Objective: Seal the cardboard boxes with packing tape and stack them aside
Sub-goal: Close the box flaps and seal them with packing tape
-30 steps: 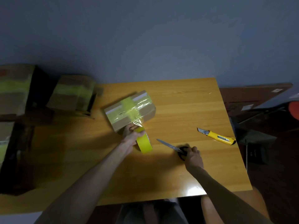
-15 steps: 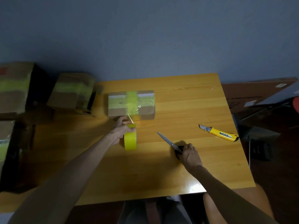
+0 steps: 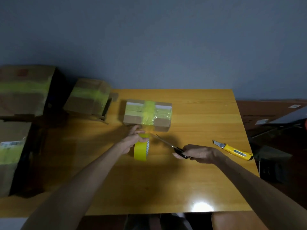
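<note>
Gripping a yellow tape roll (image 3: 141, 151) upright on the wooden counter (image 3: 199, 180), the left hand (image 3: 132, 141) curls its fingers over the roll's top, at six o'clock of a taped cardboard box (image 3: 147, 113). The right hand (image 3: 199, 153) clasps scissors (image 3: 166, 143), their blades reaching the strip between roll and box. A utility knife (image 3: 234, 151) lies at three o'clock; sealed boxes (image 3: 89, 97) sit at nine o'clock.

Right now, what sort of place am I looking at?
Likely an improvised packing spot in a plain room: a taped box on a wooden table, a tape roll and scissors in use, and sealed boxes piled at left.
</note>
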